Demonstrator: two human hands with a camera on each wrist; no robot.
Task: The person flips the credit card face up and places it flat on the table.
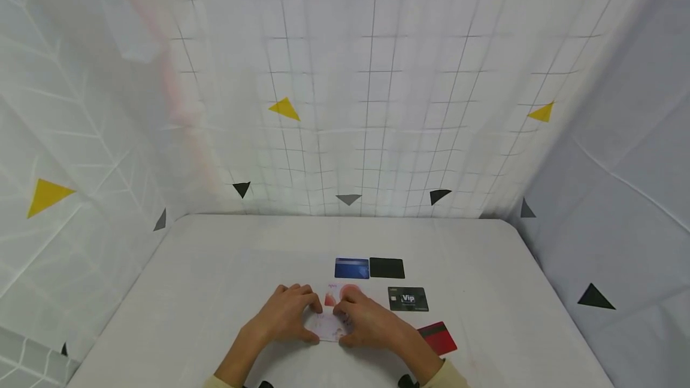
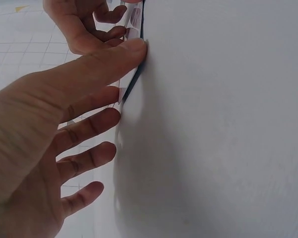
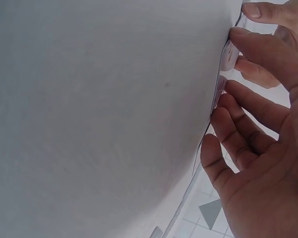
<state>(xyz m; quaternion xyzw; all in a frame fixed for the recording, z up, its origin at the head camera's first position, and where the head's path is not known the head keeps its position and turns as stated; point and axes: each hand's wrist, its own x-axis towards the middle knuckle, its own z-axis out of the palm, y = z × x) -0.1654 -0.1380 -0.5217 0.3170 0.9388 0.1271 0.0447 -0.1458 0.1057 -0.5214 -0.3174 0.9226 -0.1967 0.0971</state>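
A pale card point(image 1: 326, 329) with faint purple-pink print lies on the white table between the two hands. My left hand point(image 1: 288, 315) holds its left side, thumb at the near edge and index finger at the far side. On the right side, my right hand point(image 1: 372, 321) grips it likewise, thumb near and fingertips beyond. The left wrist view shows a dark blue edge point(image 2: 134, 82) under the pale card. Just past the fingers lies a pale piece with red prints point(image 1: 330, 298), partly hidden by the right hand; I cannot tell whether the two are joined.
A blue card point(image 1: 351, 268) and a black card point(image 1: 387, 268) lie side by side farther back. To the right are a dark "Vip" card point(image 1: 408, 299) and a tilted red card point(image 1: 439, 338) with a dark stripe, partly behind the right forearm. White cloth walls point(image 1: 345, 136) surround the table.
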